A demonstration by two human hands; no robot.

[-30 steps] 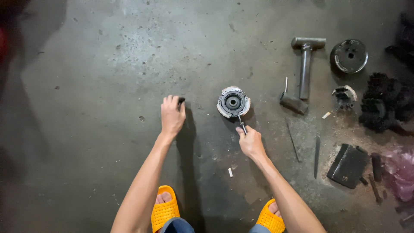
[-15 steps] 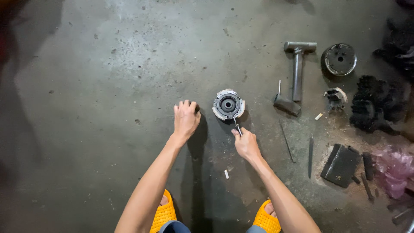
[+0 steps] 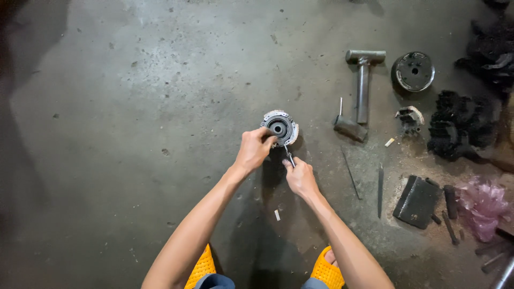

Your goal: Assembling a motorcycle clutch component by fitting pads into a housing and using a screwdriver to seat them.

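A round grey metal part point(image 3: 280, 126) with a dark centre hole lies on the concrete floor point(image 3: 134, 107). My left hand point(image 3: 254, 148) has its fingers on the part's near-left edge. My right hand point(image 3: 300, 176) is closed around a thin metal tool point(image 3: 289, 157) whose tip points up at the part's lower rim. Both arms reach forward from the bottom of the view, between two yellow sandals point(image 3: 326, 269).
To the right lie a T-shaped metal tool point(image 3: 363, 80), a round black disc point(image 3: 413, 71), a small metal piece point(image 3: 409, 119), black greasy parts point(image 3: 459, 128), thin rods point(image 3: 352, 174), a black flat block point(image 3: 416, 202) and a pink plastic bag point(image 3: 482, 203). A small white scrap point(image 3: 277, 215) lies near my feet.
My left hand has moved right across the floor and now touches the round part. The right hand stays at the part's lower rim with the tool.
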